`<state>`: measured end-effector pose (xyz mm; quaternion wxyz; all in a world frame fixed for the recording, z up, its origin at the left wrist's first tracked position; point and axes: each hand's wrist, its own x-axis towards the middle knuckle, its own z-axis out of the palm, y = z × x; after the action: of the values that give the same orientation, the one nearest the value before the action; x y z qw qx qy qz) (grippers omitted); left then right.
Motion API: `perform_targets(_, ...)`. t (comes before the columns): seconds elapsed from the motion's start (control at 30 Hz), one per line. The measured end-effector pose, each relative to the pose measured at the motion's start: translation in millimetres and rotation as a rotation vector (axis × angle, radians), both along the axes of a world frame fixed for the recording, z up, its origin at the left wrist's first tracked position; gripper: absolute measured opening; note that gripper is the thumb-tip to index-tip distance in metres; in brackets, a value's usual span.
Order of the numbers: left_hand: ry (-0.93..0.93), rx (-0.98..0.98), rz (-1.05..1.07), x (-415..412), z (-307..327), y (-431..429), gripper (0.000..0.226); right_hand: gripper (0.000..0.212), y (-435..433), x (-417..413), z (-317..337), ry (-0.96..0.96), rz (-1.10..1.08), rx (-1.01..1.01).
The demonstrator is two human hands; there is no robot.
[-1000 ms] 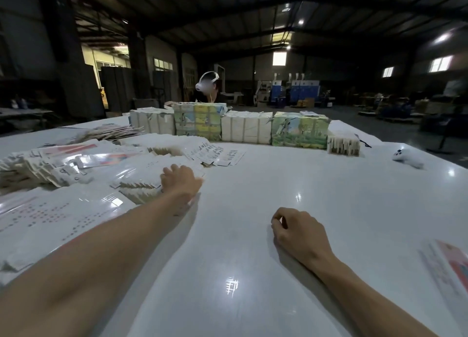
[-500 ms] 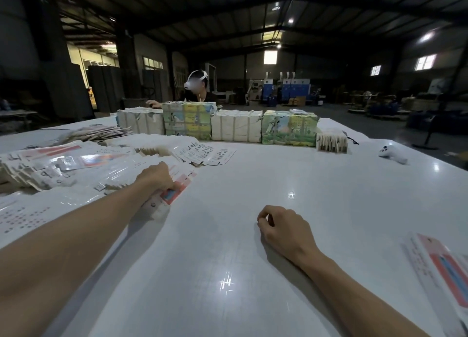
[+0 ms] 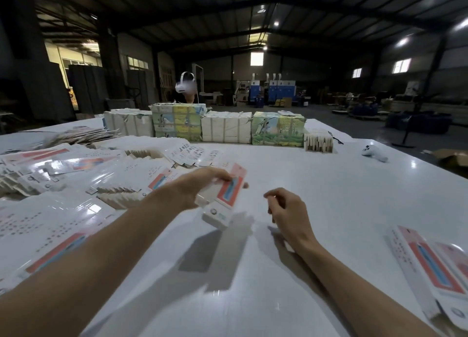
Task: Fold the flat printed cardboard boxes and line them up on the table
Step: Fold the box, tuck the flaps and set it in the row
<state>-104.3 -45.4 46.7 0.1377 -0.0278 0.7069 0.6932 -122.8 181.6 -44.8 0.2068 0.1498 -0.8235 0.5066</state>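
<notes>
Red-and-white flat box (image 3: 224, 197) — glossy, pinched by left hand (image 3: 200, 187).

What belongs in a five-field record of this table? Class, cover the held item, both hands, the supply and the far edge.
held item: flat white cardboard box with red and blue print, raised off the white table
holder: left hand, fingers curled round it
free hand: right hand, loosely curled, holding nothing
supply: spread pile of flat printed cardboard boxes, left
far edge: row of wrapped block-shaped bundles
</notes>
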Motion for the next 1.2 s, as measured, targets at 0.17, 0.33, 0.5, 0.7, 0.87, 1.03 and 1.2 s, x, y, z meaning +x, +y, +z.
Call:
perform_targets(0.17,-0.149,0.317,-0.102,17.2,-40.0,57.9,0.034,0.017,10.7,0.4,7.2,0.065,-0.040,-0.170)
perform_targets(0.33,-0.165,0.370,-0.146,25.2,-76.1,79.9,0.033,0.024,15.8,-3.3,3.6,0.024,0.000,-0.060)
perform_targets(0.5,-0.032,0.259,-0.096,27.7,-80.8,76.9,0.026,0.031,14.2,-5.8,1.7,0.074,0.027,0.158)
perform_targets(0.7,0.040,0.260,-0.156,26.1,-76.5,74.6,0.024,0.026,21.3,-6.7,8.0,0.061,0.063,0.258)
perform_targets(0.87,0.002,0.409,-0.146,21.5,-77.0,76.8,0.077,0.015,21.8,0.0,16.9,-0.045,0.148,-0.020)
perform_targets(1.03,-0.014,0.483,-0.151,22.6,-76.0,82.5,0.066,0.023,25.3,3.9,27.1,-0.175,0.313,-0.167)
perform_targets(1.2,-0.101,0.483,-0.103,15.0,-78.3,84.6,0.064,0.033,29.9,0.6,30.2,-0.394,0.519,-0.431)
